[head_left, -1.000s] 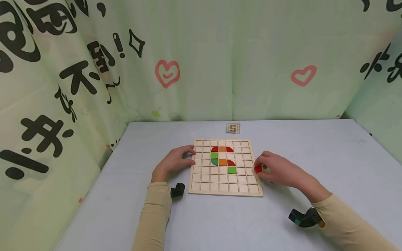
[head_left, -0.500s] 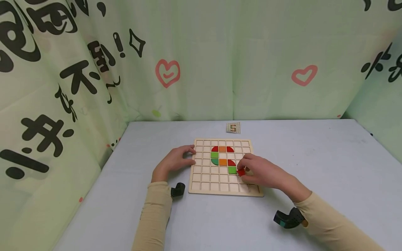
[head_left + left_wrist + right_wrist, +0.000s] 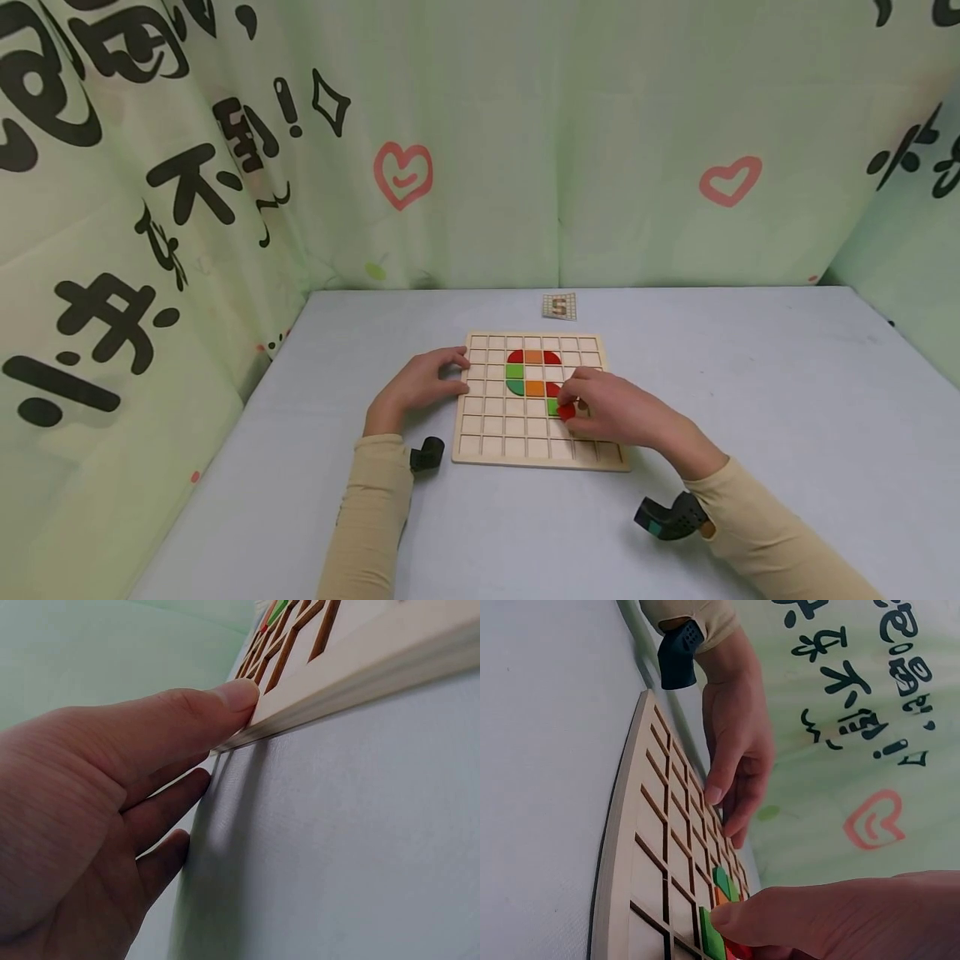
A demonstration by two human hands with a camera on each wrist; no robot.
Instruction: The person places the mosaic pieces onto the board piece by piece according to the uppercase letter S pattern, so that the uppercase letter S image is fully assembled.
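A wooden grid board (image 3: pixel 495 447) lies on the table, with red, orange and green tiles set in several of its cells. My right hand (image 3: pixel 622 408) pinches a red tile (image 3: pixel 566 412) between thumb and fingers, low over the board, beside the light green square tile (image 3: pixel 552 407). In the right wrist view the thumb hides most of that red tile (image 3: pixel 739 949). At the board's left edge, my left hand (image 3: pixel 418 385) rests with its fingers extended. The left wrist view shows the left thumb (image 3: pixel 238 695) touching the rim, the other fingers loosely spread below.
Behind the board lies a small card (image 3: pixel 559 306) printed with a grid and a coloured figure. A pale green curtain (image 3: pixel 487 167) with black lettering and pink hearts surrounds the white table (image 3: pixel 225 517). Each wrist carries a black camera (image 3: pixel 671 517).
From the board's right edge, my right hand has moved left over the grid with the red tile, up against the light green square. The left hand stays at the board's edge.
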